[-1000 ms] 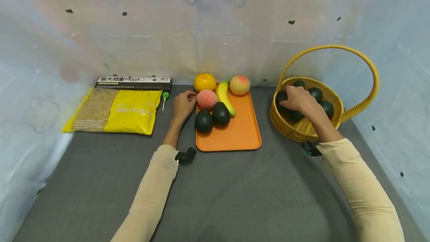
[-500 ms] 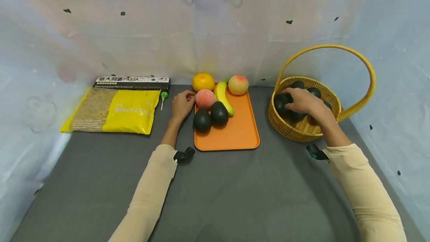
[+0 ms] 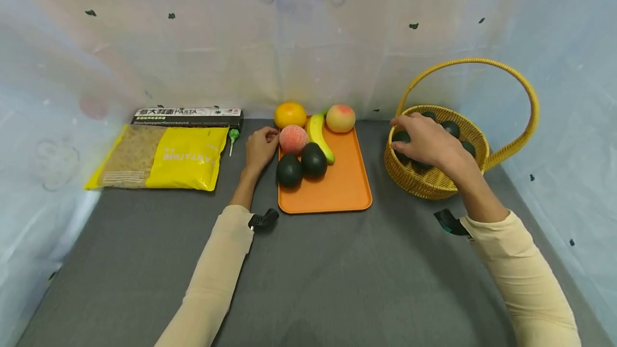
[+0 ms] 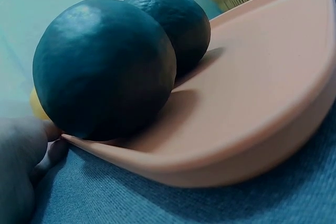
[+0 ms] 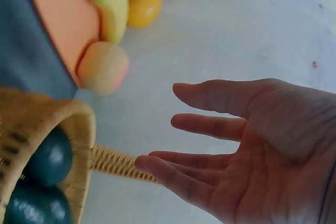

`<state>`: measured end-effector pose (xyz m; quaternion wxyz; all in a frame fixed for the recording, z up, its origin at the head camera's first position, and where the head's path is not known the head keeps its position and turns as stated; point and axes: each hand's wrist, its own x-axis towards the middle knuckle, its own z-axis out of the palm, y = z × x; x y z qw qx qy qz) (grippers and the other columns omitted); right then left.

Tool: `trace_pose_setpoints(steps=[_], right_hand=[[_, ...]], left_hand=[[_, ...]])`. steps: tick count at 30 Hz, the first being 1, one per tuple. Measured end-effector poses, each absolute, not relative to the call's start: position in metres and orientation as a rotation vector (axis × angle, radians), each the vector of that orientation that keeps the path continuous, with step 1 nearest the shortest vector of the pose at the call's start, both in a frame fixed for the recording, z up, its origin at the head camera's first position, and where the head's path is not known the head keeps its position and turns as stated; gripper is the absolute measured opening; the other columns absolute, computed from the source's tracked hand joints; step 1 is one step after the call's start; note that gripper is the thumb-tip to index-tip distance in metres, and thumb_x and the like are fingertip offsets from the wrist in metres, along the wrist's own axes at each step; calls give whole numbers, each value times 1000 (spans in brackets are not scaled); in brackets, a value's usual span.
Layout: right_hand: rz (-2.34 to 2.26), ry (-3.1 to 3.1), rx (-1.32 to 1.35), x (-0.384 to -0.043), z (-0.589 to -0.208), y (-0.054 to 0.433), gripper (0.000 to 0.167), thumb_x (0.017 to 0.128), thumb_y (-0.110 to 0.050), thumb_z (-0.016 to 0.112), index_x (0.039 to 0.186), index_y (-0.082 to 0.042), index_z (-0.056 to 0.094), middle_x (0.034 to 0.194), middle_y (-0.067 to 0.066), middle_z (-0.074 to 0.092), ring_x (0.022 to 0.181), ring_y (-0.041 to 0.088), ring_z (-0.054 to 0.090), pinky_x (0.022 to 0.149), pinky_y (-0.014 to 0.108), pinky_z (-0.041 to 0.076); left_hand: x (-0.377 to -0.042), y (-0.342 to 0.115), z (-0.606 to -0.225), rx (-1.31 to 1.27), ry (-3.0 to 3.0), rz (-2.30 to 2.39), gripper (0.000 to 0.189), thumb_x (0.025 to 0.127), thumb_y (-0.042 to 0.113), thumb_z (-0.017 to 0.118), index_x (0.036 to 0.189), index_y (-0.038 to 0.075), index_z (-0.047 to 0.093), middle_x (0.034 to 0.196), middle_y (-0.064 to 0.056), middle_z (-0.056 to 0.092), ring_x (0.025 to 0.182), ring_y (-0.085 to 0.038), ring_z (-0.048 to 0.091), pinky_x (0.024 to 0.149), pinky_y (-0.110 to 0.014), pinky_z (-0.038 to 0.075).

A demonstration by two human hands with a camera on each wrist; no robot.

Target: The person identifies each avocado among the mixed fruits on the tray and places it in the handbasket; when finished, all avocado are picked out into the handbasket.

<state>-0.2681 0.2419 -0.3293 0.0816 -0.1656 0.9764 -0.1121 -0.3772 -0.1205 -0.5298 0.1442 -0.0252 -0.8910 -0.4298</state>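
My left hand is at the left edge of the orange tray, thumb and finger pinching its rim in the left wrist view. On the tray, two dark avocados sit near that hand. A pinkish-red peach, a banana, an orange and a paler peach lie behind them. Over the yellow wicker basket is my right hand, fingers spread and holding nothing in the right wrist view. Several dark avocados lie inside the basket, partly hidden by the hand in the head view.
At the left lies a yellow pasta bag, with a black pasta box behind it. A green lollipop rests beside them. The basket's tall handle arches upward, and a pale sheet hangs behind everything.
My right hand has let go of an avocado in the basket and lifted a little, its fingers spreading. The left hand has stayed at the tray's edge.
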Motion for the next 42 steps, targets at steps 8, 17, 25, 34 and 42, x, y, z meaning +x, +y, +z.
trace_pose_setpoints(steps=[8, 17, 25, 34, 42], right_hand=[[-545, 2848, -623, -260, -318, 223, 49, 101, -22, 69, 146, -5, 57, 142, 22, 62, 123, 42, 65, 101, 58, 53], [-650, 2819, -680, -258, -317, 206, 50, 101, -20, 69, 147, -6, 55, 147, 20, 60, 130, 41, 62, 107, 58, 52], [-658, 2752, -746, -261, -335, 189, 57, 101, -22, 70, 151, -4, 50, 149, 22, 57, 128, 41, 64, 106, 55, 53], [-653, 2694, -803, -268, -346, 163, 63, 98, -20, 73, 154, -4, 47, 153, 18, 55, 128, 39, 63, 104, 51, 55], [-579, 2614, -848, -275, -357, 142, 62, 98, -21, 73, 152, 0, 49, 139, 21, 64, 123, 39, 66, 102, 50, 55]], left_hand=[[-381, -123, -526, -82, -2561, -1240, 29, 100, 28, 70, 111, 3, 78, 105, -18, 79, 98, -33, 76, 96, -50, 55], [-383, -121, -523, -94, -2554, -1253, 29, 100, 29, 70, 111, 3, 78, 106, -18, 80, 99, -33, 76, 97, -51, 55], [-381, -120, -528, -83, -2570, -1256, 29, 100, 27, 69, 111, 2, 77, 106, -19, 79, 100, -35, 76, 97, -51, 55], [-379, -118, -528, -96, -2557, -1270, 30, 100, 28, 69, 110, 1, 77, 106, -20, 79, 100, -36, 76, 96, -52, 55], [-375, -117, -529, -43, -2550, -1277, 28, 99, 26, 70, 108, 1, 77, 105, -21, 79, 98, -36, 76, 94, -51, 56]])
